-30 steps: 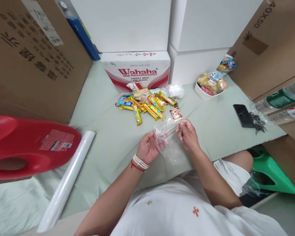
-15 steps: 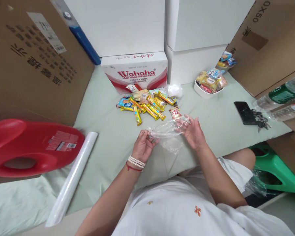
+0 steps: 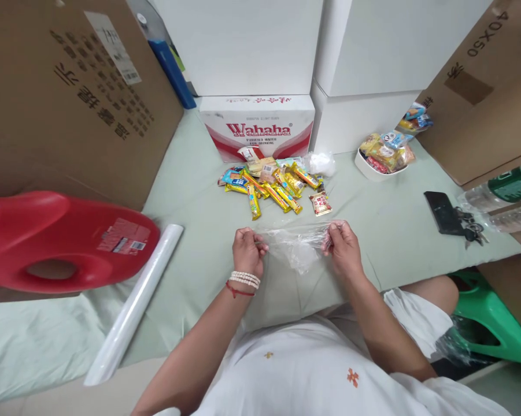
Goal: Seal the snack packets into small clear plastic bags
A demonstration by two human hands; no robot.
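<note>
My left hand (image 3: 247, 250) and my right hand (image 3: 342, 245) each pinch one end of a clear plastic bag (image 3: 294, 244), which is stretched between them just above the pale green cloth. Both hands are closed on the bag's top edge. A bead bracelet and a red string circle my left wrist. Beyond the bag lies a pile of wrapped snacks (image 3: 274, 184) in yellow, orange and blue wrappers. One small red snack packet (image 3: 321, 203) lies apart, closest to my right hand.
A Wahaha carton (image 3: 257, 126) and white boxes stand behind the snacks. A white bowl of snacks (image 3: 382, 158) sits at the right, with a black phone (image 3: 441, 212), keys and water bottles (image 3: 501, 196). On the left are a red jug (image 3: 61, 242), a roll of plastic film (image 3: 134, 305) and cardboard boxes (image 3: 69, 98).
My hands have drawn apart, pulling the bag out flat between them. My right hand, half open half a second ago, has closed on the bag's right end.
</note>
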